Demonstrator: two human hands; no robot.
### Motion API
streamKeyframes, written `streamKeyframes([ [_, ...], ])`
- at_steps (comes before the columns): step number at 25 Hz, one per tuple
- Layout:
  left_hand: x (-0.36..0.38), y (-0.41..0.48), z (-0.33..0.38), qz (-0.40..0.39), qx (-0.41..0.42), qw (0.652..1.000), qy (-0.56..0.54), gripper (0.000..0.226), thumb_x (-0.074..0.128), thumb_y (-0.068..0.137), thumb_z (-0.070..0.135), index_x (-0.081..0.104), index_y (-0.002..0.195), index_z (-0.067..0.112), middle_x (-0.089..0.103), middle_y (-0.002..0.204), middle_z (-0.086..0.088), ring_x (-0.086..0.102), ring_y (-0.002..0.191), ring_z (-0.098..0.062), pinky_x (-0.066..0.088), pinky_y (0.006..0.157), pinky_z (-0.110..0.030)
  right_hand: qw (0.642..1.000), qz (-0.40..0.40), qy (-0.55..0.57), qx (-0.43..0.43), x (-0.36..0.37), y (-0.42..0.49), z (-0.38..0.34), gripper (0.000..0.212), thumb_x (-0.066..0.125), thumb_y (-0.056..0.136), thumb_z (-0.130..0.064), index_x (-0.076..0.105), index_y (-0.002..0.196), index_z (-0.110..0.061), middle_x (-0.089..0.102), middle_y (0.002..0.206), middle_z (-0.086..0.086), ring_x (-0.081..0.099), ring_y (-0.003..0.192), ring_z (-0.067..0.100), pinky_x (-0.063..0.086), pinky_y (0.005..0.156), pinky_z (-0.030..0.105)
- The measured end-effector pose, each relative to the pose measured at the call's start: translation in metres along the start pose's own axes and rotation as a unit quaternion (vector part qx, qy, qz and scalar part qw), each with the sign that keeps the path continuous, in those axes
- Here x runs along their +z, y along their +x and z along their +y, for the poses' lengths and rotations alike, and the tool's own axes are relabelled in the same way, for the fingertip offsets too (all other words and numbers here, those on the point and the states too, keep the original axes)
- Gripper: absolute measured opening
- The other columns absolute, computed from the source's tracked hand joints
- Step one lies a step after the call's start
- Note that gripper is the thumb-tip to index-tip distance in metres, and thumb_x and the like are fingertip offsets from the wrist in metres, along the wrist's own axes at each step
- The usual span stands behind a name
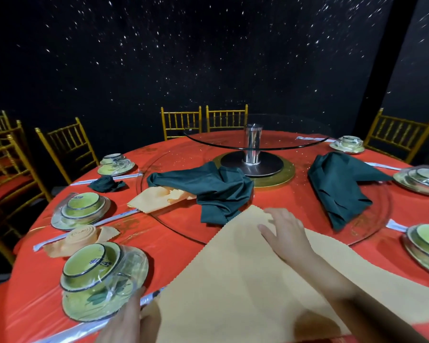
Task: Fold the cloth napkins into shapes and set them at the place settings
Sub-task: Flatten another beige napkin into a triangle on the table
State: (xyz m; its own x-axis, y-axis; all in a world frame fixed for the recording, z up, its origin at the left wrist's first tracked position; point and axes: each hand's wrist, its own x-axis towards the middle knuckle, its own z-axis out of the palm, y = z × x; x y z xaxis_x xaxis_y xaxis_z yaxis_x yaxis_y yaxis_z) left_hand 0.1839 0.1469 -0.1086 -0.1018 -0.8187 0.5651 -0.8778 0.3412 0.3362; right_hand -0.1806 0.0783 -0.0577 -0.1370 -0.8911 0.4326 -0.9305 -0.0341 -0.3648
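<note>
Your right hand (287,233) lies flat on the big tan cloth napkin (233,280). Its fingers are straight and spread, and they press down near the far corner. The napkin is spread out right in front of you on the round table with the red cloth (178,246). It is turned so that one point aims away from you. That point just touches a crumpled dark green napkin (208,186).

Your left hand (126,320) is low down at the napkin's left corner. Its thumb is by the edge. You cannot tell if it is pinching the cloth or only touching it.

Just beside your left hand sits a green bowl and plate set in clear plastic wrap (102,280). Past it lies a rolled peach napkin (84,236), next to a long white chopstick packet (109,220).

A flat peach napkin (151,198) peeks out from under the crumpled green one. A small folded dark green napkin (107,183) sits farther left. Another loose dark green napkin (337,186) lies on the right side.

In the middle stands a round glass turntable on a shiny metal post (255,139). Gold chairs (181,122) stand around the table.
</note>
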Motion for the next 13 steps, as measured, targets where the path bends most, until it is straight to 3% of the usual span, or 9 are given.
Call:
streamKeyframes([
  [1, -0.001, -0.002, 0.003, 0.004, -0.052, 0.997, -0.057, 0.04, 0.053, 0.087, 0.031, 0.053, 0.127, 0.024, 0.066, 0.092, -0.011, 0.062, 0.07, -0.013, 0.044, 0.063, -0.018, 1.0, -0.004, 0.008, -0.027, -0.009, -0.021, 0.0, 0.045, 0.046, 0.091, -0.05, 0.047, 0.129, -0.027, 0.048, 0.124, -0.009, 0.052, 0.111, 0.011, 0.032, 0.097, 0.033],
  [2, -0.004, -0.004, 0.006, -0.005, -0.097, 0.991, -0.091, 0.036, 0.056, 0.089, 0.015, 0.053, 0.124, 0.016, 0.064, 0.105, -0.014, 0.062, 0.084, -0.017, 0.045, 0.073, -0.026, 0.999, -0.011, 0.014, -0.048, -0.018, -0.043, 0.002, 0.046, 0.043, 0.089, -0.054, 0.049, 0.126, -0.028, 0.048, 0.121, -0.012, 0.053, 0.107, 0.007, 0.031, 0.095, 0.03],
  [4, -0.017, -0.003, 0.006, -0.053, -0.113, 0.991, -0.037, 0.052, 0.067, 0.082, 0.017, 0.049, 0.13, 0.021, 0.064, 0.114, -0.011, 0.064, 0.097, -0.024, 0.046, 0.072, -0.032, 0.997, -0.016, 0.022, -0.071, -0.034, -0.086, 0.008, 0.05, 0.035, 0.086, -0.062, 0.053, 0.12, -0.031, 0.049, 0.117, -0.018, 0.053, 0.102, -0.002, 0.032, 0.09, 0.027],
  [7, -0.032, -0.005, -0.008, -0.122, -0.123, 0.983, 0.061, 0.054, 0.064, 0.082, 0.028, 0.045, 0.133, 0.024, 0.065, 0.107, -0.009, 0.064, 0.092, -0.028, 0.049, 0.071, -0.037, 0.995, 0.029, -0.001, -0.097, -0.046, -0.139, 0.025, 0.046, 0.027, 0.089, -0.069, 0.052, 0.111, -0.037, 0.051, 0.107, -0.025, 0.048, 0.098, -0.006, 0.035, 0.082, 0.021],
  [9, -0.033, -0.004, 0.001, -0.082, -0.065, 0.986, 0.134, 0.047, 0.055, 0.079, 0.037, 0.055, 0.12, 0.014, 0.065, 0.095, -0.013, 0.064, 0.082, -0.034, 0.05, 0.062, -0.041, 0.994, 0.033, -0.014, -0.108, -0.049, -0.163, 0.036, 0.048, 0.026, 0.086, -0.074, 0.049, 0.11, -0.039, 0.053, 0.107, -0.026, 0.047, 0.1, -0.004, 0.033, 0.082, 0.02],
  [11, -0.027, -0.01, 0.029, -0.01, 0.031, 0.998, 0.052, 0.044, 0.049, 0.083, 0.049, 0.059, 0.11, 0.016, 0.065, 0.093, -0.004, 0.061, 0.084, -0.025, 0.047, 0.068, -0.036, 0.988, 0.022, -0.03, -0.149, -0.049, -0.175, 0.046, 0.05, 0.029, 0.084, -0.076, 0.049, 0.112, -0.04, 0.053, 0.112, -0.025, 0.047, 0.103, -0.001, 0.03, 0.089, 0.016],
  [13, -0.017, -0.022, 0.063, -0.081, 0.193, 0.978, -0.019, 0.04, 0.043, 0.086, 0.061, 0.055, 0.111, 0.032, 0.062, 0.101, 0.017, 0.055, 0.093, -0.003, 0.042, 0.074, -0.016, 0.981, 0.021, -0.049, -0.186, -0.047, -0.177, 0.055, 0.049, 0.03, 0.084, -0.075, 0.049, 0.112, -0.039, 0.049, 0.117, -0.021, 0.047, 0.103, 0.002, 0.022, 0.097, 0.016],
])
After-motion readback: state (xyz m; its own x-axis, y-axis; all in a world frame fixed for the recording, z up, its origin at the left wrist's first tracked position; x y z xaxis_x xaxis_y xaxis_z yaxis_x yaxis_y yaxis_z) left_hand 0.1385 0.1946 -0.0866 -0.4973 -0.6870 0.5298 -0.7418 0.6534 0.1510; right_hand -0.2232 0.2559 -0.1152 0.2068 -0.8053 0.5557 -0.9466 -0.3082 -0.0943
